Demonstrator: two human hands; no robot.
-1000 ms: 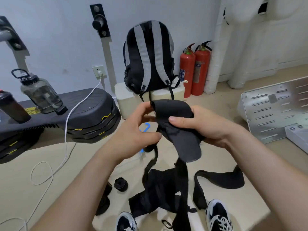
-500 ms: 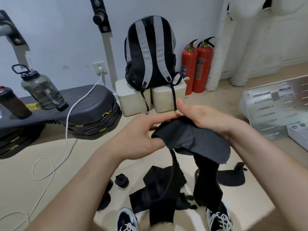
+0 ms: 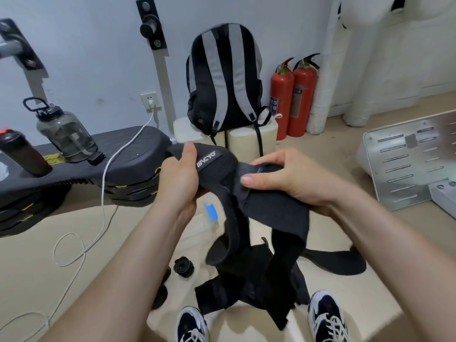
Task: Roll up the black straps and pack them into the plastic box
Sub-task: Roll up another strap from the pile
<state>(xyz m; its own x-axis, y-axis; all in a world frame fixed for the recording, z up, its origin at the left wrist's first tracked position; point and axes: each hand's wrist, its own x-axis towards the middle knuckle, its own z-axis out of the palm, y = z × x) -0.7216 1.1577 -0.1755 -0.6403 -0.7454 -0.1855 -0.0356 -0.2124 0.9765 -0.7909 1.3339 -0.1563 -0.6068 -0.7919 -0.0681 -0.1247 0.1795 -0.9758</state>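
I hold a wide black strap [image 3: 274, 213] in front of me with both hands. My left hand [image 3: 179, 178] grips its end, where a grey label shows. My right hand [image 3: 288, 176] grips the strap a little to the right, thumb on top. The rest of the strap hangs down to a heap of black straps [image 3: 246, 285] on the floor between my shoes. A small rolled strap [image 3: 183, 266] lies on the floor to the left of the heap. A clear plastic box with a blue clip [image 3: 211, 212] shows faintly below my hands.
Black steppers [image 3: 128, 166] with two bottles and a white cable [image 3: 103, 183] lie at left. A backpack [image 3: 224, 77] on foam blocks and two red extinguishers [image 3: 293, 95] stand by the wall. A metal plate [image 3: 409, 159] lies at right.
My left hand has shifted left and up along the strap, spreading it so the label end shows. The strap now stretches between both hands instead of bunching under them.
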